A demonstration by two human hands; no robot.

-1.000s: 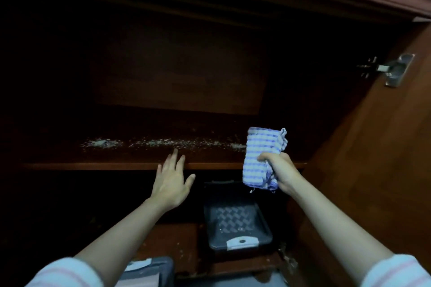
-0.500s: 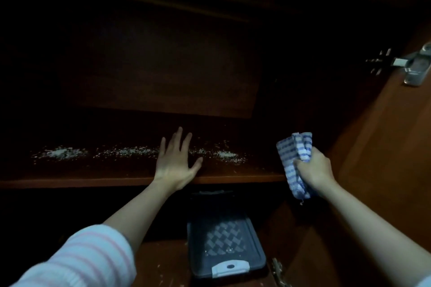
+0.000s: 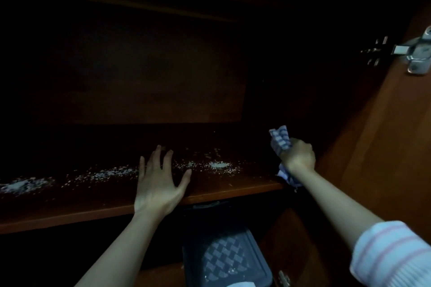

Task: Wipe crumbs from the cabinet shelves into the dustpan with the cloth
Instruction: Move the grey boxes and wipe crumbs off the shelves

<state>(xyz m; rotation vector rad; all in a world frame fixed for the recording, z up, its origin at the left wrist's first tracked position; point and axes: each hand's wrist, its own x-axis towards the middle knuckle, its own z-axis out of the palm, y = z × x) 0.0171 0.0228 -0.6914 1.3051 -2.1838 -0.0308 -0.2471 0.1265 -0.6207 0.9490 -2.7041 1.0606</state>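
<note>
Left hand (image 3: 158, 184): flat, fingers spread, on the shelf (image 3: 93, 207) edge.
Right hand (image 3: 297, 157): clutching the checked cloth (image 3: 281, 138).
Crumbs (image 3: 218, 165): between both hands.
Dustpan (image 3: 224, 258): below them.

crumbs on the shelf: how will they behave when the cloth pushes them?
Likely light and loose: the crumbs lie as fine scattered grains and small heaps, so a push should shift them easily. Some will probably slip past the cloth, bunched small in the right hand. Off the shelf edge they may scatter beside the dustpan below.
</note>
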